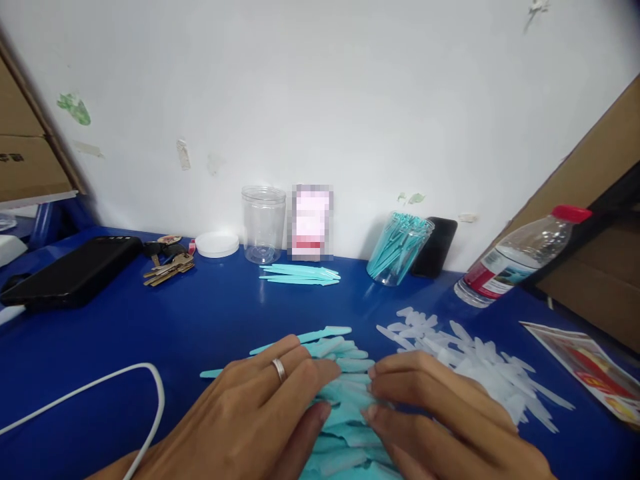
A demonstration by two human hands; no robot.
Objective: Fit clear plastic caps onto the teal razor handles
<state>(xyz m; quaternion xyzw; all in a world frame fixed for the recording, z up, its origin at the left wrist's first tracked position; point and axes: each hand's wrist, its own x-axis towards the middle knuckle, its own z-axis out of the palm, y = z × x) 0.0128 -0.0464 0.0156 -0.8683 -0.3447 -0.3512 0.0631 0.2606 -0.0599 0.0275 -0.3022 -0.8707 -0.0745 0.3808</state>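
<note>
A heap of turquoise eyebrow razors (345, 433) lies on the blue table in front of me, most of them side by side. My left hand (265, 400), with a ring on one finger, curls over the heap's left side, its fingers round the razors' handles. From the right, my right hand (430, 413) presses its bent fingers and thumb together on the razors' ends. Both palms are turned down, so what lies beneath them is hidden. Just beyond my right hand spreads a pile of translucent whitish caps (480, 360).
Behind lie a few separate razors (300, 274). Along the wall stand a clear jar (264, 227), a blurred-out upright object (312, 223) and a tilted jar of turquoise sticks (400, 250). A bottle (520, 257) leans right; keys (170, 263), a white lid (217, 245) and a cable (155, 380) lie left.
</note>
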